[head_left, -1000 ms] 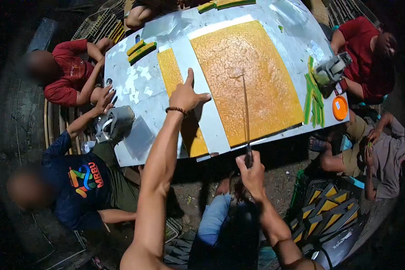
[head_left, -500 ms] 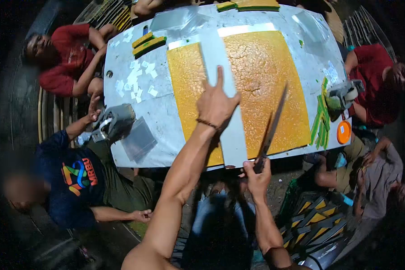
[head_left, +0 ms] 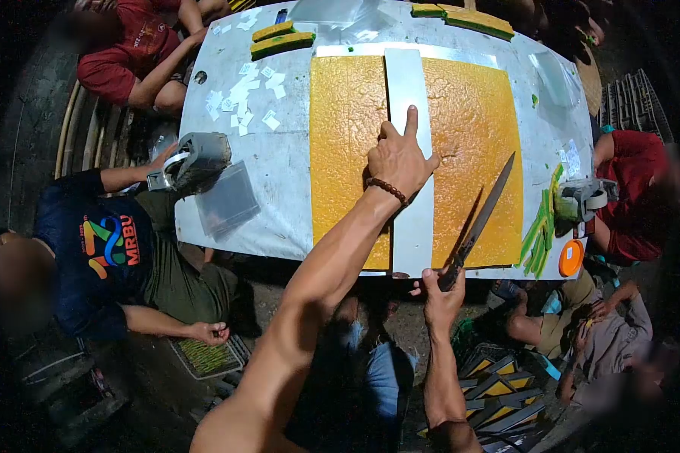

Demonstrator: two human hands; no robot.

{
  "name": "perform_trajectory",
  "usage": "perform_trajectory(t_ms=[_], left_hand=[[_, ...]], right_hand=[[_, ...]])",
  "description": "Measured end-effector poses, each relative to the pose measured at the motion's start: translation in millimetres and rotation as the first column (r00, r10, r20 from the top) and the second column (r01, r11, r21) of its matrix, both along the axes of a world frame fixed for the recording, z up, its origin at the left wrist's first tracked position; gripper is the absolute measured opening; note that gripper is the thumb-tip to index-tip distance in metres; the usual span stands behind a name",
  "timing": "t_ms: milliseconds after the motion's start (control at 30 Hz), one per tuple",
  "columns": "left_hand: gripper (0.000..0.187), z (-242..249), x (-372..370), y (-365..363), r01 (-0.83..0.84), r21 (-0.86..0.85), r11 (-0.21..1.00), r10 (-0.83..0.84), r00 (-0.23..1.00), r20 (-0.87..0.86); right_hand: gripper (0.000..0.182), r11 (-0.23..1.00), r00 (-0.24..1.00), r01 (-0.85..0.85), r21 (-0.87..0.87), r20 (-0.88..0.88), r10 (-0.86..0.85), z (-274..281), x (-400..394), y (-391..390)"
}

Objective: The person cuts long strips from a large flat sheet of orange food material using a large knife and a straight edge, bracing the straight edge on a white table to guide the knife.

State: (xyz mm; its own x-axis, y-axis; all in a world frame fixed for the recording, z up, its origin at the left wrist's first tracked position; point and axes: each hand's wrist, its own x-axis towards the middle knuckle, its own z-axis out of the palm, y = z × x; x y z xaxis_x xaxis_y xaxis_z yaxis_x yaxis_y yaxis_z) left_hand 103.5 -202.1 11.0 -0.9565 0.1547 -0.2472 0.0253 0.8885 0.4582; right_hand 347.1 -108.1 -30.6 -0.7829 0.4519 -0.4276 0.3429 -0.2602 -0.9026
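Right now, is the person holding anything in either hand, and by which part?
The right hand grips a long knife by its handle. The left hand holds nothing; it presses flat on the metal strip.

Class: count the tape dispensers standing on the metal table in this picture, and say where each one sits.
2. One tape dispenser stands at the table's left edge beside the dark-shirted person; the other at the right edge, near the green strips. Others may lie outside the view.
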Motion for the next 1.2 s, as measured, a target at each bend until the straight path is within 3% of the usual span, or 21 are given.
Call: perform_trajectory(t_ms=[567,1200], left_hand=[[0.096,-13,1,-2,-0.014,-0.007,1.0,0.014,0.995,-0.099],[0.097,-10,0,-3,-0.024,0.008,1.0,0.025,0.996,-0.083]], right_hand=[[0.028,0.999,0.999,-0.029,0.02,0.018,0.029,1,-3,1],[0.029,0.999,0.998,-0.039,0.027,0.044,0.038,3,-5,6]])
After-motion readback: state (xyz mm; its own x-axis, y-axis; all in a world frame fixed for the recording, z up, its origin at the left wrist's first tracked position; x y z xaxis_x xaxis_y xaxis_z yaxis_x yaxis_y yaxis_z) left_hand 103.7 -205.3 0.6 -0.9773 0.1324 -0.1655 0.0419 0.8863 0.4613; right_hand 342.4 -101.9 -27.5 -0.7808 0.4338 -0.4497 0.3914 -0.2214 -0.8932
